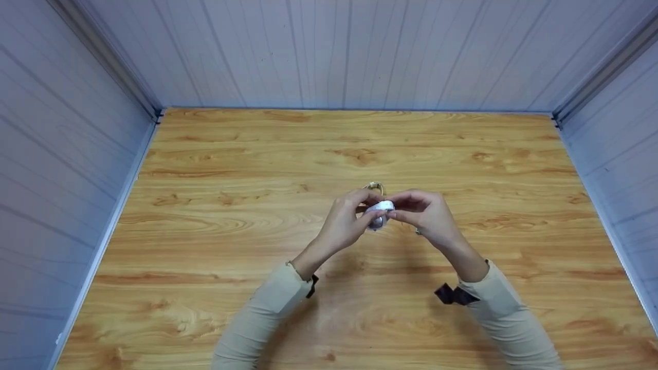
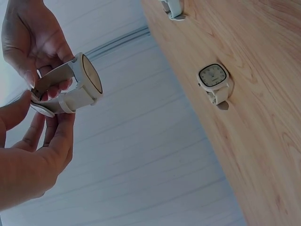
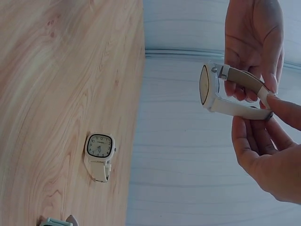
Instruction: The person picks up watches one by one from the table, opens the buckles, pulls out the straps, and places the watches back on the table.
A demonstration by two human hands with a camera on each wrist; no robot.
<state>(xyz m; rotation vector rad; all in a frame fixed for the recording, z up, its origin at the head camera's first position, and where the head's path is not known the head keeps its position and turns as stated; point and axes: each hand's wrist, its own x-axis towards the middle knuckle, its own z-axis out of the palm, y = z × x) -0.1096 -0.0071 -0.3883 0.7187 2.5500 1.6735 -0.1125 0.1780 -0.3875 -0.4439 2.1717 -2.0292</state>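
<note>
A white wristwatch (image 1: 385,205) with a round-looking face is held up between the two hands, its strap bent round into a loop. The left hand (image 1: 342,221) pinches the strap end from one side, thumb against fingers. From the other side the right hand (image 1: 433,218) pinches the strap near the same end. In the left wrist view the watch case (image 2: 91,75) points away from the hands, seen nearly edge-on. The right wrist view shows the strap (image 3: 235,108) with its two ends meeting at the fingertips. Whether the strap is fastened I cannot tell.
On the wooden table (image 1: 231,221) lies a white square-faced watch (image 3: 99,146) with a pale strap. Part of a teal-banded watch (image 3: 55,222) shows at the right wrist view's lower edge. Pale panel walls (image 1: 318,56) enclose the table's back and sides.
</note>
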